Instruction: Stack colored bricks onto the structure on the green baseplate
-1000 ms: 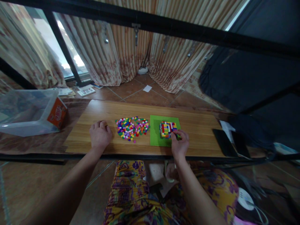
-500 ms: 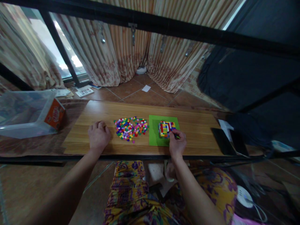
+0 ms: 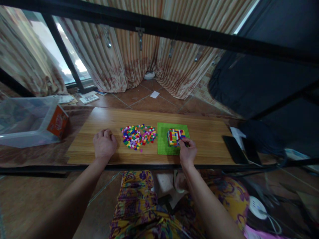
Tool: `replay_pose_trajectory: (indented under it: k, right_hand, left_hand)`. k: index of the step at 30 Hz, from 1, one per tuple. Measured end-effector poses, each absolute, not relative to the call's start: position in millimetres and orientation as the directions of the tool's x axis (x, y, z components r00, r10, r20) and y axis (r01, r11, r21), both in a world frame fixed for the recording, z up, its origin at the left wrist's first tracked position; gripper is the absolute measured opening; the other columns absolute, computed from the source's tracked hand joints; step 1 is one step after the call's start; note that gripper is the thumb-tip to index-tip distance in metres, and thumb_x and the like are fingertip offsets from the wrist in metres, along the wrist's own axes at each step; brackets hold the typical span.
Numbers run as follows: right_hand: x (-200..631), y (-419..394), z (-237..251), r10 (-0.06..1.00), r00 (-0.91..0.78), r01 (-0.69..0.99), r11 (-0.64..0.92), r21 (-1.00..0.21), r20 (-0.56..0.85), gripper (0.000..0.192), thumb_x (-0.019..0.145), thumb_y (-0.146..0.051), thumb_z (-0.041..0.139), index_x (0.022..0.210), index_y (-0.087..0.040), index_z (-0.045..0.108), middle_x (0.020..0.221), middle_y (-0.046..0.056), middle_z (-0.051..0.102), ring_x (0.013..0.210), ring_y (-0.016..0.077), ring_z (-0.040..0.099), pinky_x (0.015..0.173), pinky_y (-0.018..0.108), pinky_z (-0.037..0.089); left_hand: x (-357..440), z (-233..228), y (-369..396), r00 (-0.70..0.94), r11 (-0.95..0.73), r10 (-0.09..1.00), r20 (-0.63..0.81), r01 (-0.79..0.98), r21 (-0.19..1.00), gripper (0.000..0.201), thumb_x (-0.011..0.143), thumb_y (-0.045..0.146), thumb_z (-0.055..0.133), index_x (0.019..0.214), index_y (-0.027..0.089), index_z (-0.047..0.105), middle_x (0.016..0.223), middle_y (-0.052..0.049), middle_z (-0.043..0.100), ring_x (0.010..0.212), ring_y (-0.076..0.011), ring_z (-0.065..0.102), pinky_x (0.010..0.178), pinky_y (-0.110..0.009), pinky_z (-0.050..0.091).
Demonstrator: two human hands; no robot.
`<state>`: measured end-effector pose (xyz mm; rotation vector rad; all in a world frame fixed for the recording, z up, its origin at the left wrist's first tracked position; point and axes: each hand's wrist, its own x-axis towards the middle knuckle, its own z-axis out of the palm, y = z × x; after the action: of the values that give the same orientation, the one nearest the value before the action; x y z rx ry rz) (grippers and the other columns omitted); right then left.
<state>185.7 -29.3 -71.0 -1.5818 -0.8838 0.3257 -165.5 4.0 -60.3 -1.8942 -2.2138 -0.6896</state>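
Observation:
A block structure of multicoloured toy bricks stands on a green studded baseplate. My right hand is at the structure's near right corner, thumb and fingers pinched together. A small dark toy brick seems to be between them, mostly hidden by the fingers. To the left of the baseplate lies a spread pile of loose small bricks in many colours. My left hand rests on the wooden board left of that pile, fingers loosely bent and a little apart, with nothing visible in it.
The bricks lie on a long wooden tabletop. A clear plastic bin with an orange label stands at the left. Dark flat devices lie at the right end. A black metal bar crosses overhead in front of striped curtains.
My right hand has shifted slightly at the structure's near right corner, still pinching. My left hand stays where it was. The whole view has moved a little.

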Motion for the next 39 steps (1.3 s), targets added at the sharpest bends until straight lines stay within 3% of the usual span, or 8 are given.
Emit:
replay_pose_trajectory:
  k: [5,10,13,16,19,26,34,39]
  right_hand:
    - [188,-34,-65,0.723,0.641,0.354,0.018,-0.935,0.257,0.023,0.071,-0.039,0.066,0.075,-0.016,0.064,0.082,0.005,0.064,0.081,0.0177,0.057,0.081,0.034,0.046]
    - [186,-57,-53,0.696,0.636,0.438,0.030,-0.899,0.333,0.028,0.075,-0.043,0.066,0.084,-0.016,0.068,0.102,0.011,0.064,0.099,0.0216,0.057,0.078,0.032,0.047]
    - [172,-73,-45,0.735,0.577,0.477,0.051,-0.878,0.356,0.026,0.082,-0.041,0.060,0.087,-0.017,0.067,0.094,0.008,0.065,0.088,0.0188,0.058,0.076,0.032,0.047]
    - [144,-84,-41,0.854,0.402,0.472,0.114,-0.874,0.329,0.022,0.086,-0.039,0.057,0.088,-0.019,0.066,0.088,0.004,0.066,0.080,0.0167,0.059,0.076,0.031,0.047]
    - [109,-86,-41,0.949,0.150,0.518,0.162,-0.840,0.276,0.017,0.087,-0.035,0.056,0.089,-0.022,0.067,0.088,0.004,0.066,0.086,0.0181,0.060,0.079,0.032,0.047]
    - [64,-70,-47,0.964,-0.114,0.667,0.253,-0.701,0.240,0.017,0.088,-0.028,0.055,0.093,-0.025,0.071,0.093,0.005,0.065,0.094,0.0218,0.058,0.086,0.036,0.044]
    - [61,-61,-56,0.956,-0.168,0.728,0.285,-0.624,0.240,0.020,0.089,-0.025,0.054,0.090,-0.027,0.074,0.093,0.005,0.063,0.092,0.0218,0.055,0.085,0.035,0.043]
    - [62,-60,-54,0.958,-0.153,0.697,0.278,-0.661,0.242,0.023,0.091,-0.025,0.051,0.089,-0.026,0.074,0.092,0.005,0.064,0.090,0.0211,0.057,0.084,0.035,0.044]
  left_hand:
    - [-165,-59,3,-0.191,0.085,0.896,0.401,0.960,0.266,0.033,0.085,0.026,0.041,0.106,0.012,0.063,0.113,-0.020,0.063,0.106,-0.0339,0.055,0.092,-0.049,0.038]
    - [-164,-58,3,-0.182,0.088,0.902,0.391,0.965,0.246,0.035,0.087,0.026,0.039,0.106,0.010,0.063,0.113,-0.021,0.063,0.106,-0.0343,0.055,0.091,-0.048,0.039]
    - [-163,-58,3,-0.201,0.108,0.903,0.380,0.962,0.252,0.034,0.086,0.026,0.040,0.105,0.010,0.064,0.113,-0.020,0.063,0.106,-0.0345,0.055,0.091,-0.048,0.039]
    - [-162,-58,2,-0.219,0.121,0.904,0.367,0.955,0.271,0.034,0.086,0.026,0.042,0.106,0.010,0.063,0.114,-0.020,0.062,0.107,-0.0347,0.054,0.093,-0.048,0.039]
    - [-162,-58,1,-0.220,0.119,0.901,0.373,0.954,0.274,0.034,0.086,0.025,0.041,0.108,0.010,0.063,0.116,-0.020,0.062,0.107,-0.0346,0.054,0.093,-0.048,0.039]
    - [-161,-57,-1,-0.217,0.109,0.898,0.382,0.952,0.285,0.031,0.086,0.024,0.042,0.104,0.011,0.063,0.113,-0.020,0.062,0.106,-0.0341,0.054,0.092,-0.048,0.039]
    - [-159,-55,-1,-0.237,0.125,0.903,0.358,0.943,0.309,0.033,0.086,0.023,0.042,0.108,0.010,0.062,0.116,-0.021,0.061,0.108,-0.0353,0.053,0.093,-0.049,0.038]
    - [-160,-56,0,-0.219,0.110,0.905,0.365,0.949,0.296,0.032,0.086,0.024,0.041,0.107,0.010,0.062,0.116,-0.021,0.062,0.109,-0.0347,0.053,0.093,-0.049,0.038]
